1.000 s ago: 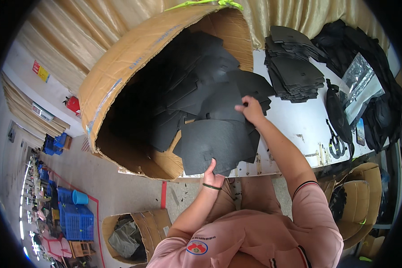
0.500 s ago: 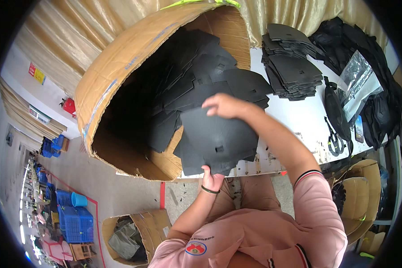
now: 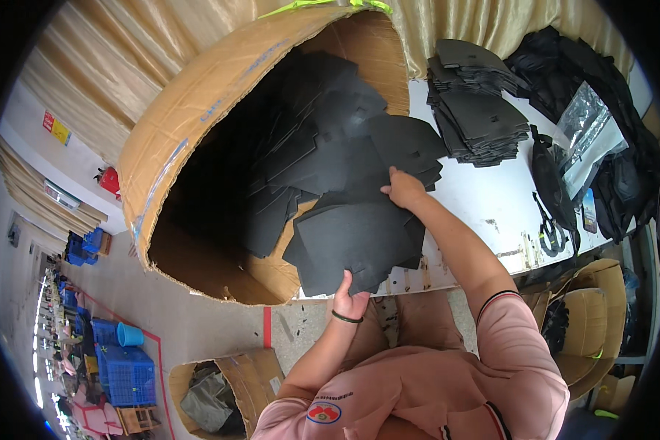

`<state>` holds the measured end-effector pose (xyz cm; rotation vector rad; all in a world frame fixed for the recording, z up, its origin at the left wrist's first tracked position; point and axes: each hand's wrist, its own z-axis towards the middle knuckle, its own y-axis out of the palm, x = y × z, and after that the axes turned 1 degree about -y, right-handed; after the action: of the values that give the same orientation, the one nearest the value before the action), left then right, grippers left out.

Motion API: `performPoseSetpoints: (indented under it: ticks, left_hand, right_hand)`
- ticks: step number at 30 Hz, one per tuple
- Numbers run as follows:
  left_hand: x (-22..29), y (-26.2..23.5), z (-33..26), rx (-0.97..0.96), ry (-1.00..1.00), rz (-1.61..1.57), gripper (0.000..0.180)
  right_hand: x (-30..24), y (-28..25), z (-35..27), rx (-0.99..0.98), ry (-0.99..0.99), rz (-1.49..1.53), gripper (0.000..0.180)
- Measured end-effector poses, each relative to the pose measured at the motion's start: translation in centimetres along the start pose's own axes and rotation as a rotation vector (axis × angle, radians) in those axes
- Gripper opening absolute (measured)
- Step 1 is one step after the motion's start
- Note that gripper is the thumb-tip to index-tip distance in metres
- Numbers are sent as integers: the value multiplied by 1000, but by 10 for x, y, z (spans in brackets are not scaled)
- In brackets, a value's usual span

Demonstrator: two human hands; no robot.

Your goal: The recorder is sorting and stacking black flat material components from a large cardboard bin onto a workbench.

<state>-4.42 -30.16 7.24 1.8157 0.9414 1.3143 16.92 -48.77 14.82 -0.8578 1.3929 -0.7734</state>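
Note:
My left hand grips a fanned stack of black sheets by its near edge, thumb on top. The sheets are flat with curved edges and a small square cutout. Beyond that stack, my right hand has its thumb and forefinger closed at the edge of a black sheet on the loose pile; its other fingers are hidden beneath. The pile of similar black pieces spills out of a large cardboard box lying on its side.
On the white table, neat stacks of black pieces stand at the back right. Beside them lie black fabric, a clear plastic bag and black-handled scissors. Cardboard boxes sit on the floor.
My right hand has moved from above the held stack to the right, onto the loose pile. The stack in my left hand has tilted and dropped slightly nearer to me.

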Motion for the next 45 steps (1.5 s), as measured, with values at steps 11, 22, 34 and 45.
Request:
performPoseSetpoints:
  ticks: [11,22,34,45]
  left_hand:
    - [5,9,-4,17,-20,-53,54]
    - [28,-6,-36,204,-62,-81,39]
    - [33,-16,-93,277,-11,-23,47]
    - [22,-11,-76,275,56,34,44]
  right_hand:
    - [42,-6,2,430,-100,412,29]
    - [125,-15,26,357,437,365,76]
    - [95,-28,27,84,460,167,111]
    - [93,-19,1,-271,145,218,108]
